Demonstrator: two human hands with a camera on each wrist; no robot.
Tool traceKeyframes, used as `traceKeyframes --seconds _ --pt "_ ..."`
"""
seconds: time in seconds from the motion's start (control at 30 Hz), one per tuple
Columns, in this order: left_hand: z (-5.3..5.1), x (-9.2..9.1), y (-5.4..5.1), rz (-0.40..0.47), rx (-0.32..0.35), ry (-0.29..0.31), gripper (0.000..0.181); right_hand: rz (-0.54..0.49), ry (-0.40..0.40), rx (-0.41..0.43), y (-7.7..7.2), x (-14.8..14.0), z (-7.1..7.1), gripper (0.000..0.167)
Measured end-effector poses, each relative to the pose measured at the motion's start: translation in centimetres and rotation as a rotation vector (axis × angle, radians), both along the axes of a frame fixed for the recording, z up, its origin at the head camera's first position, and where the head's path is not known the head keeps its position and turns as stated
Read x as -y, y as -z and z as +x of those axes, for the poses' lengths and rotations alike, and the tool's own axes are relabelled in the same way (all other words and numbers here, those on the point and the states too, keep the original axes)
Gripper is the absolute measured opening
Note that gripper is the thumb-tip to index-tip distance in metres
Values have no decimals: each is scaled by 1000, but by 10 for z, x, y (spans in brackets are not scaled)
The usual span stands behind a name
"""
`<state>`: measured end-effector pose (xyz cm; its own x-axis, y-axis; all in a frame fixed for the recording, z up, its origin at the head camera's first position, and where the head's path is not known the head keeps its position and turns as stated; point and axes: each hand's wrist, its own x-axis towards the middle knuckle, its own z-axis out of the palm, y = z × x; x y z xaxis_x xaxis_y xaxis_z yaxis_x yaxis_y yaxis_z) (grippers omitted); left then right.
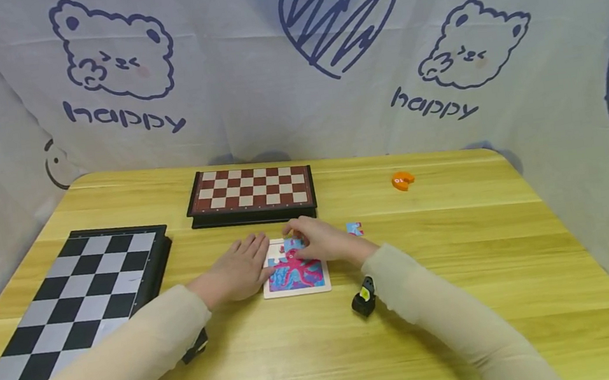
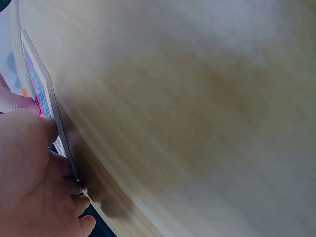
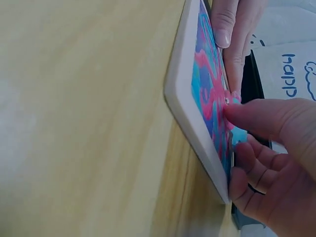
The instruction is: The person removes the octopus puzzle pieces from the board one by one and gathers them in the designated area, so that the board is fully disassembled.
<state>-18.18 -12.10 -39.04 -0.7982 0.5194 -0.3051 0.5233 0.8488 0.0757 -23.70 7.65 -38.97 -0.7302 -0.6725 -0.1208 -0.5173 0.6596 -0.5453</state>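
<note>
A framed octopus puzzle (image 1: 296, 276) lies on the table, its upper left part showing pale backing. My left hand (image 1: 234, 271) rests flat at its left side, fingers straight, thumb over the lower left of the picture; in the left wrist view that thumb touches the frame (image 2: 53, 101). Over the upper right of the puzzle, my right hand (image 1: 317, 240) has curled fingers. The right wrist view shows the right hand (image 3: 266, 148) pinching a blue puzzle piece (image 3: 239, 135) between thumb and fingers, at the picture's surface. How far the piece sits in is hidden.
Another puzzle piece (image 1: 354, 229) lies right of the puzzle. Behind stands a brown-and-white chessboard (image 1: 251, 188); a black-and-white one (image 1: 83, 290) is at left. An orange object (image 1: 402, 181) lies at back right. A small black object (image 1: 364, 299) is near the right sleeve.
</note>
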Motion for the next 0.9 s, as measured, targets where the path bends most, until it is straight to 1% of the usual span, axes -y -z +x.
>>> traceKeyframes --seconds 0.1,0.17,0.3,0.4,0.5,0.57,0.7,0.9 --pt "0 0 0 2 4 -6 65 -38 37 -11 2 -2 0 28" --pt "0 0 0 7 6 -9 65 -55 59 -3 3 -4 0 23" --pt "1 0 -1 13 9 -10 65 -95 90 49 4 -6 1 21" --pt "1 0 -1 13 9 -11 64 -144 104 79 5 -9 0 20" --pt "1 -1 -1 11 7 -9 64 -203 144 99 3 -16 -1 17" --pt "1 -1 0 13 6 -8 64 -241 180 105 0 -22 -1 15" --pt "0 -1 1 15 -1 -3 64 -285 252 76 -9 -39 -4 11" --pt "0 0 2 26 0 -3 64 -300 349 33 -18 -74 -8 8"
